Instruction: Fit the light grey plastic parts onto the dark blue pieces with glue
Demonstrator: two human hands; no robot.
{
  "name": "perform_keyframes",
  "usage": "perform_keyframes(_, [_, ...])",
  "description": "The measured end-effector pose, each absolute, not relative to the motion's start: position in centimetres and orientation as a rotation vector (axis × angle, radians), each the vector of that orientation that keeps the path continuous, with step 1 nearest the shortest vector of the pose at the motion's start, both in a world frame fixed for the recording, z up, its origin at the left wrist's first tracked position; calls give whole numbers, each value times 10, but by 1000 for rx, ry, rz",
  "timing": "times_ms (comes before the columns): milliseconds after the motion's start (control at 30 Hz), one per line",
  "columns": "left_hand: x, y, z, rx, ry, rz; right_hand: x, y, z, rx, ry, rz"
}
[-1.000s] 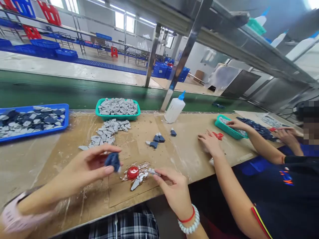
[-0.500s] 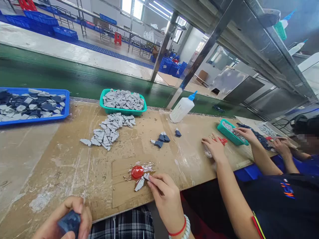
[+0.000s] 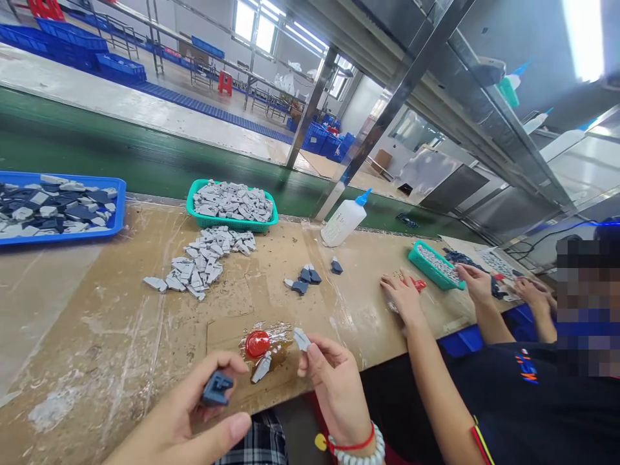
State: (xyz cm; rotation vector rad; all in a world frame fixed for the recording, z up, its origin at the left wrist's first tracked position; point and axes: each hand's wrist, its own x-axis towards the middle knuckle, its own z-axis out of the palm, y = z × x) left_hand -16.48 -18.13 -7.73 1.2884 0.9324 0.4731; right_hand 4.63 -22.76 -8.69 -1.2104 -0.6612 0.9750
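Note:
In my left hand lies a dark blue plastic part with a notched face, resting against the curled fingers while the thumb stands apart. My right hand pinches a small light grey plastic piece between thumb and fingertips, raised above the worktop. Between the hands, a round red cap sits in a wet, shiny smear on a cardboard sheet. Another grey piece lies against the cap's lower right. Several dark blue parts with grey pieces on them lie farther back.
A green basket of grey pieces stands behind a loose grey heap. At left is a blue tray of mixed parts. A white bottle with blue nozzle leans by the post. A co-worker's hands work at right.
My right hand has lifted the grey piece away from the red cap and turned it. My left hand has moved up and right with the dark blue part, its fingers opening around it.

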Motion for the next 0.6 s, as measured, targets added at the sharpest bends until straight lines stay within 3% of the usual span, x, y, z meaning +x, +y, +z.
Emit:
perform_keyframes(100, [-151,-173,-66,1420,843,489,34,-230,-75,-1134,-773,937])
perform_keyframes(300, [-138,-171,-47,1370,769,546,13,-235,-51,-1181,-1238,464])
perform_keyframes(600, [-138,-177,-45,1557,833,524,2,-235,-63,-1202,-1470,435])
